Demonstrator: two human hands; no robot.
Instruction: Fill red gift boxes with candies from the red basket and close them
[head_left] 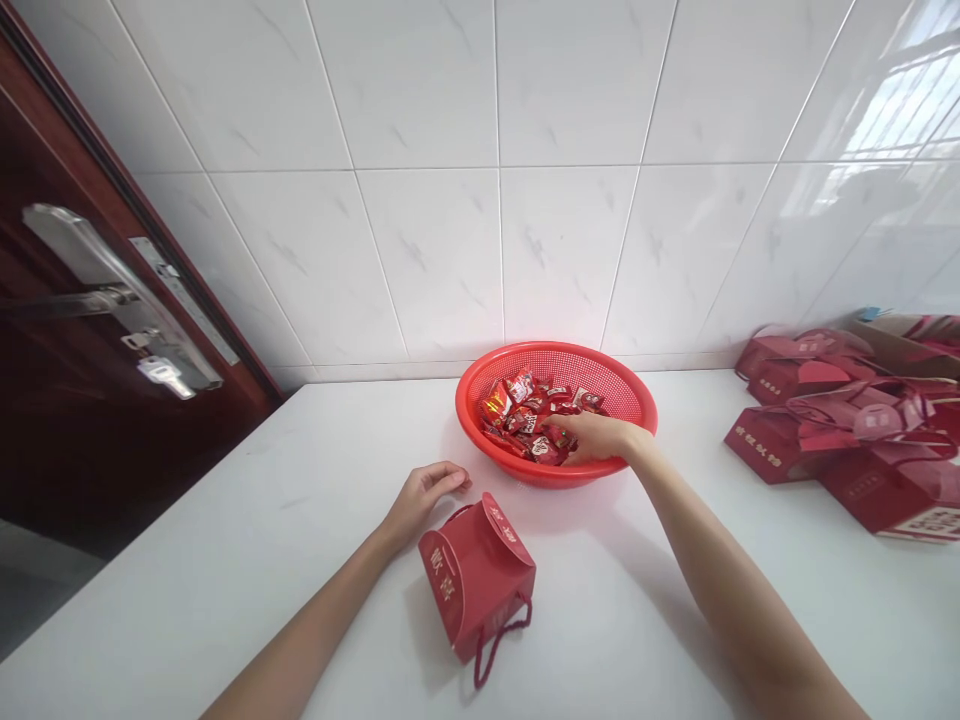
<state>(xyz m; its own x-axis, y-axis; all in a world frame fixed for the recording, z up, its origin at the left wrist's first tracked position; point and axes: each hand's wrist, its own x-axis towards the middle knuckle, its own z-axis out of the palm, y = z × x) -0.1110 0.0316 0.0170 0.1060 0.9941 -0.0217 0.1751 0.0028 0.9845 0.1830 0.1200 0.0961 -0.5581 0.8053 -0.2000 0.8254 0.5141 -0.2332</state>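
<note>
My right hand (596, 437) reaches over the near rim of a red plastic colander basket (634, 395). Its thumb and fingers are apart, with the fingertips touching the wrapped candies (536, 420) heaped inside. On the white table, my left hand (429, 495) rests in front of the basket. Its fingers are curled together near the thumb; something small and reddish may be at the tips, but I cannot make it out. Just right of that hand sits a red paper gift box (480, 575) with gold characters, its curved top flaps folded over and a dark red cord handle hanging at the near side.
Several red gift boxes (795, 435) are clustered on the right of the table (315, 480), with an open carton (900, 345) behind them. A tiled wall (427, 260) runs along the back. At the left is a dark wooden door (67, 400) with keys in its lock.
</note>
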